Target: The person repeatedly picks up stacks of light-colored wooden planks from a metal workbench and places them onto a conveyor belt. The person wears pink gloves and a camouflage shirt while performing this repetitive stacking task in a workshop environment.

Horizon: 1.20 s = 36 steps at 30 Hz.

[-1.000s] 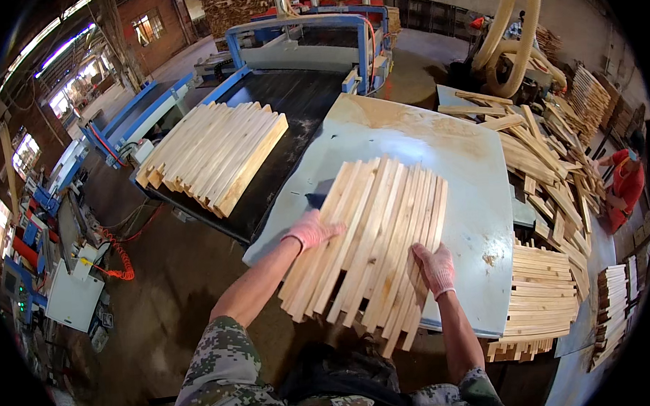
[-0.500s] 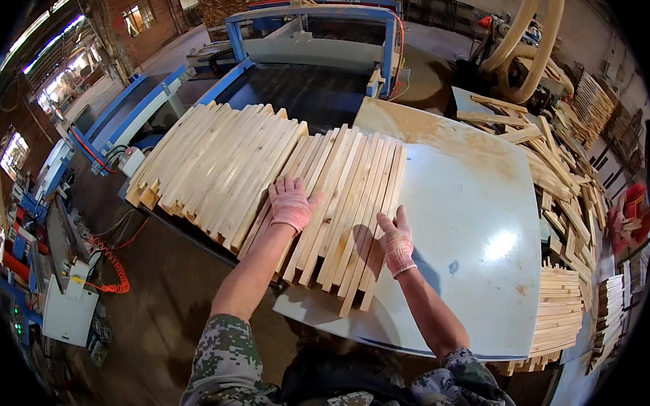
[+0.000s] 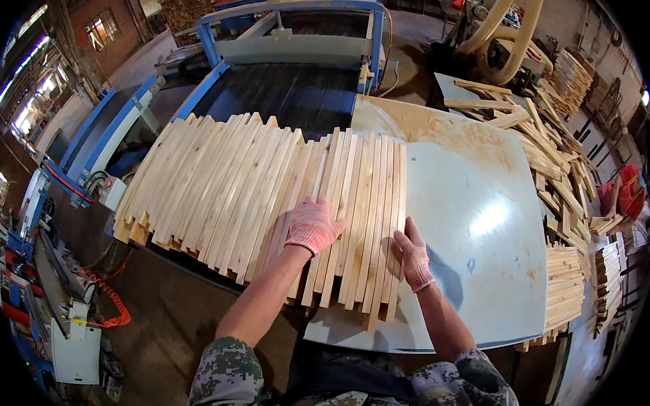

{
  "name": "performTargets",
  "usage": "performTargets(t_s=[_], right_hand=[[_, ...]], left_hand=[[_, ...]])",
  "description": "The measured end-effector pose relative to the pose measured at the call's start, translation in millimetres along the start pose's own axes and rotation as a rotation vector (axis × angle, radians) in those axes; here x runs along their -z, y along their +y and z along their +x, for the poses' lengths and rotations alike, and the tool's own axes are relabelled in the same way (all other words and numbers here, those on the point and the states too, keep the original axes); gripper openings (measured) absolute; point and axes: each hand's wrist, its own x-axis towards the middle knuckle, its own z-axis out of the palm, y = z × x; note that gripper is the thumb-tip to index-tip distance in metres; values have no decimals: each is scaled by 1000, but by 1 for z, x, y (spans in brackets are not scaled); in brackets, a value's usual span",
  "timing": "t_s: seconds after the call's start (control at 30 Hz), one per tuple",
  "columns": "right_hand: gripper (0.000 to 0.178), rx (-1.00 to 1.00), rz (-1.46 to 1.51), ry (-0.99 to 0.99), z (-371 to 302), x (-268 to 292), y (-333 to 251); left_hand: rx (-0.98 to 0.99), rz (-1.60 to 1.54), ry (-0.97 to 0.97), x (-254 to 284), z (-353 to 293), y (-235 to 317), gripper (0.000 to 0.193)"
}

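Workshop floor, brick walls and windows at far left; a blue-framed machine [image 3: 286, 28] with a dark feed belt [image 3: 282, 95] stands ahead of the person. Right of it sits a pale blue-grey table [image 3: 473, 217], glare spot on its surface. Row of light wooden slats [image 3: 265, 184] lies side by side, spanning from the belt onto the table's left part, near ends overhanging the edge toward the person. Left hand [image 3: 311, 227], in a pink-white knit glove, rests flat on top of the slats near the middle of the row, fingers spread, not closed around anything. Right hand [image 3: 413, 253], same glove, presses open against the rightmost slats at their near end, thumb up; nothing clasped. Loose slat offcuts [image 3: 550, 154] piled at the table's right; stacked slats [image 3: 564, 286] below them. Camouflage sleeves at the lower edge.
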Motion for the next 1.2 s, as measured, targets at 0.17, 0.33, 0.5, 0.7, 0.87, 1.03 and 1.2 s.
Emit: performTargets(t_s=[0.17, 0.33, 0.5, 0.7, 0.87, 1.03, 1.2], right_hand=[[81, 110, 22, -93, -3, 16, 16], [83, 150, 29, -76, -15, -4, 16], [84, 140, -4, -14, -27, 10, 20], [83, 86, 113, 19, -67, 62, -12], [83, 81, 132, 76, -92, 120, -23], [89, 165, -378, 169, -88, 145, -32], [85, 542, -858, 245, -88, 40, -97]], left_hand=[[35, 43, -27, 4, 2, 15, 79], [31, 78, -17, 15, 9, 33, 69], [121, -41, -40, 17, 3, 53, 70], [-52, -172, -55, -45, 6, 60, 74], [-173, -386, -45, -80, -19, 101, 79], [-185, -417, -216, -70, -46, 106, 91], [-494, -670, -702, -26, -66, 21, 50]])
